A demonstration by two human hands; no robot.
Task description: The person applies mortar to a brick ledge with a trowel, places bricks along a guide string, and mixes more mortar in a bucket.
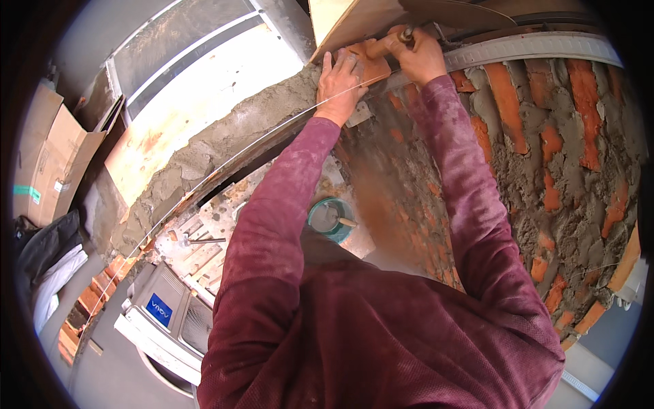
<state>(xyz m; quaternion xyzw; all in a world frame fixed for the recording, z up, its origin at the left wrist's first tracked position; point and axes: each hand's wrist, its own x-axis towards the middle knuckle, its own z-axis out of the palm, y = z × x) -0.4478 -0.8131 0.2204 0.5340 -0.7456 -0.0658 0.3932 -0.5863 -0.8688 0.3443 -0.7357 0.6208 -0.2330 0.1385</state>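
My left hand rests on an orange brick at the top centre, its fingers bent over the brick beside a string line. Just right of it, my right hand is closed round the wooden handle of a tool with a dark metal end; its working part is hard to make out. The brick lies at the end of a grey mortar ledge, close under plywood boards. A brick wall smeared with mortar fills the right side.
Below my arms stands a teal bucket with a wooden handle sticking out. A grey plastic case sits lower left. Cardboard and a stepped brick edge are at the left. A white strip runs along the wall's upper edge.
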